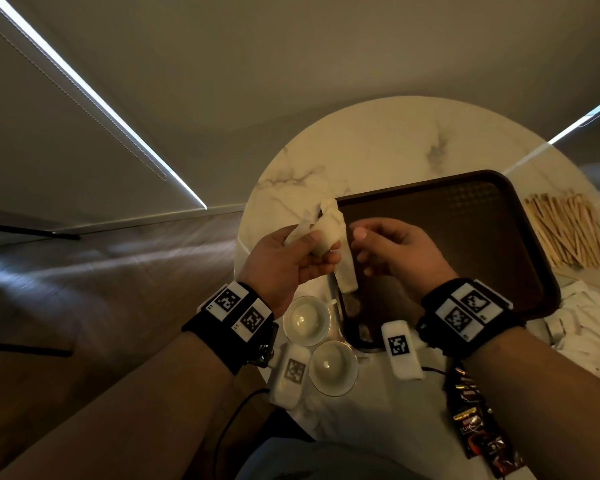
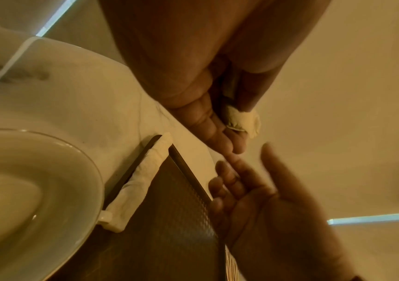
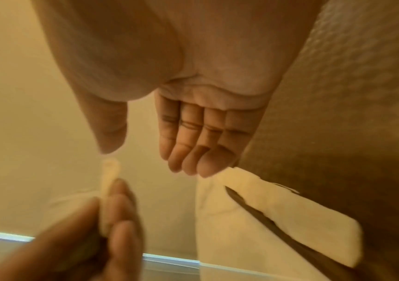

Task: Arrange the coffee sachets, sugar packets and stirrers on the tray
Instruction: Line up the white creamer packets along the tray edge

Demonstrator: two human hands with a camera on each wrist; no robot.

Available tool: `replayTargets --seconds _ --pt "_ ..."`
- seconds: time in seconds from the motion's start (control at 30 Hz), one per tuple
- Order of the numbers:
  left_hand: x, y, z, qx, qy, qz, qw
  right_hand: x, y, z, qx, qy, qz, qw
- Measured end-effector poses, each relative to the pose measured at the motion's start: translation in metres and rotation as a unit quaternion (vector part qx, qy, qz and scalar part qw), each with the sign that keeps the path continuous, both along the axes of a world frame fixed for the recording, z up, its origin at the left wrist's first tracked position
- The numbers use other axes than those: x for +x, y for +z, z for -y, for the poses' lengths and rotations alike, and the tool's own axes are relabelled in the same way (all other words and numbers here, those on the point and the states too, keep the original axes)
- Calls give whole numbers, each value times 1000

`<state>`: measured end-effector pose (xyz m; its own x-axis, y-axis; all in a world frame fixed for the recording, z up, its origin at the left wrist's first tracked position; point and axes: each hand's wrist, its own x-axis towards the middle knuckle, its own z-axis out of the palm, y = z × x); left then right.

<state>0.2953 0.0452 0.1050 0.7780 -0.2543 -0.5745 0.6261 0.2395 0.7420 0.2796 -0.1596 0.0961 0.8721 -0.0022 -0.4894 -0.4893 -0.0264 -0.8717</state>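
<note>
My left hand is raised over the tray's left edge and pinches a few white sugar packets between thumb and fingers; the left wrist view shows their end sticking out. My right hand hovers just to the right of it, fingers relaxed and holding nothing. One white sugar packet lies along the left rim of the dark brown tray, also visible from both wrists. Wooden stirrers are piled right of the tray. Dark coffee sachets lie at the table's near right.
Two white cups on saucers stand at the table's near edge, left of the tray's near corner. A heap of white packets lies at the right. The round marble table has its left edge close to my left hand.
</note>
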Motion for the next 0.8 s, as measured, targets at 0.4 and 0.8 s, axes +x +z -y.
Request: replayTargets --seconds 0.4,0.8 --pt "4 2 5 46 -65 27 996 -1 47 2 51 -77 129 987" --pt "0 -2 -4 40 18 8 999 -5 -24 12 28 -64 -58 996"
